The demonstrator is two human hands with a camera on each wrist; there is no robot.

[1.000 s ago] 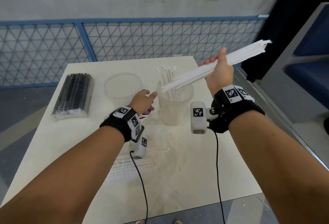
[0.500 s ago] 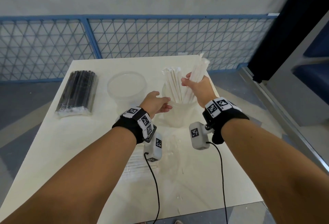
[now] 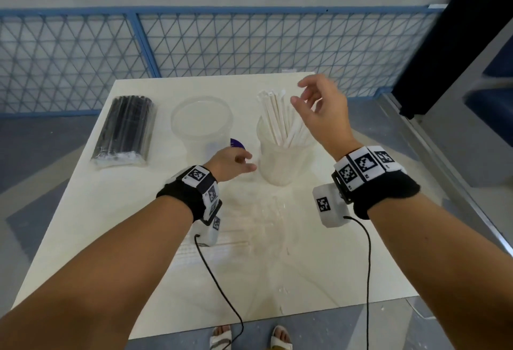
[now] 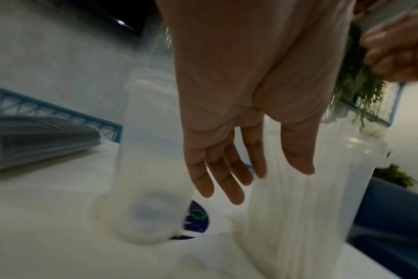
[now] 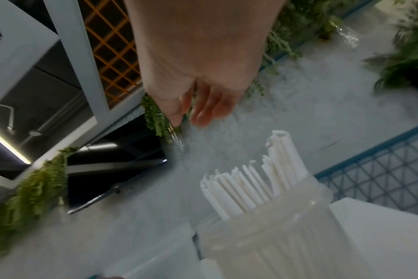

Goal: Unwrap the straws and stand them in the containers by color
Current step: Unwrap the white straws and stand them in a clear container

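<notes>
From the head view, the white straws (image 3: 280, 119) stand in the right cup (image 3: 277, 166); the right hand (image 3: 322, 110) hangs above them, fingers spread wide and holding nothing. Half a second ago it gripped that bundle in the cup. The white batch looks done. Next comes the wrapped pack of black straws (image 3: 125, 127) on the surface (image 3: 333, 266), then the empty cup (image 3: 201, 124).

At the left wrist, the left hand (image 4: 246, 147) hovers between the cups with straight, loose fingers, much as before.

At the right wrist, the relaxed fingers (image 5: 203, 111) are clear of the straw tips.
</notes>
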